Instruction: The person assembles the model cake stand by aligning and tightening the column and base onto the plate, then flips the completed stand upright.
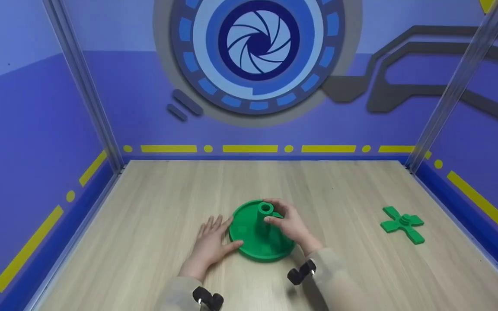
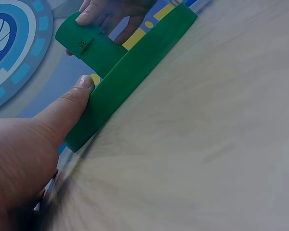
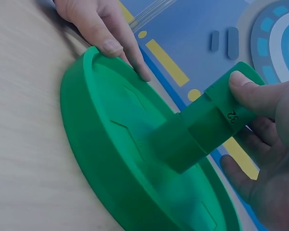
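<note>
My left hand [image 1: 209, 247] is spread with its fingers straight, thumb and fingertips touching the near-left rim of the green round dish [image 1: 264, 258], which lies on the counter [image 1: 167, 194]. Right of the dish's middle stands a green tube [image 1: 263, 221]; my right hand [image 1: 291, 223] pinches its upper end, some fingers hidden behind it. I can't tell whether the tube is fixed at its foot. The right-wrist view cuts off part of the dish. Farther right lies a green cross [image 1: 403, 222], well apart.
</note>
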`<state>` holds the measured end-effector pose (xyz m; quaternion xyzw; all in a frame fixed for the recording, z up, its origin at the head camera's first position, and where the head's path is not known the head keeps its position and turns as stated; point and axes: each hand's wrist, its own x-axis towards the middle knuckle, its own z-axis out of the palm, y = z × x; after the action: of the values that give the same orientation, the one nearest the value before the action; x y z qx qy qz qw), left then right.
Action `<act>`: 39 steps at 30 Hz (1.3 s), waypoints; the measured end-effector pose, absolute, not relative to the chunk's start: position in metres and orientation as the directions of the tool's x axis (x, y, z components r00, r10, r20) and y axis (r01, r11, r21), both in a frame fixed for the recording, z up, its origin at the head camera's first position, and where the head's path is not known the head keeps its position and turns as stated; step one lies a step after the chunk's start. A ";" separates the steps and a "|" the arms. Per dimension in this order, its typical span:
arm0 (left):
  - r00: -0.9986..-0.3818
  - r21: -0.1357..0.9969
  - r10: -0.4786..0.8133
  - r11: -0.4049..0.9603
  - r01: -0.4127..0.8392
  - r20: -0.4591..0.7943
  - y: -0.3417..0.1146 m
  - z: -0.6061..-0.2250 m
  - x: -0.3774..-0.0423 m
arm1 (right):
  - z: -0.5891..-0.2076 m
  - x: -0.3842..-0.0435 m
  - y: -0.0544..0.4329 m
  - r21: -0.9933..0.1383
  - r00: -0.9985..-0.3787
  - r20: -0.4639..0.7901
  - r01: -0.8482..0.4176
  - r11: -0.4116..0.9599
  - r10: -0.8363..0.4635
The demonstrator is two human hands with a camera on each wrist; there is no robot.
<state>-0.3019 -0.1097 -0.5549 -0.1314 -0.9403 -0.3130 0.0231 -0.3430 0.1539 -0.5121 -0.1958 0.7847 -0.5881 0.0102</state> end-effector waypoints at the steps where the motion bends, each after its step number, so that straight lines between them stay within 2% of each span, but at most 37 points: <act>1: -0.964 0.584 0.232 0.769 0.262 0.126 -0.110 -0.555 -0.302 | -0.513 -0.343 0.154 -0.926 -0.924 0.215 -0.296 0.234 -0.316; 10: -0.965 0.580 0.232 0.773 0.258 0.120 -0.109 -0.554 -0.301 | -0.517 -0.343 0.152 -0.942 -0.939 0.201 -0.264 0.207 -0.280; 25: -0.968 0.583 0.223 0.774 0.246 0.114 -0.108 -0.555 -0.303 | -0.518 -0.341 0.153 -0.928 -0.933 0.236 -0.299 0.221 -0.273; 32: -0.968 0.584 0.221 0.774 0.246 0.115 -0.108 -0.556 -0.303 | -0.515 -0.340 0.170 -0.934 -0.922 0.253 -0.312 0.173 -0.293; 39: -0.967 0.596 0.224 0.762 0.251 0.121 -0.109 -0.554 -0.301 | -0.511 -0.338 0.202 -0.929 -0.925 0.280 -0.329 0.172 -0.257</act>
<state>-0.3014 -0.1086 -0.5544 -0.1264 -0.9385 -0.3206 0.0213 -0.3379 0.2021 -0.5110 -0.1915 0.7651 -0.6141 -0.0291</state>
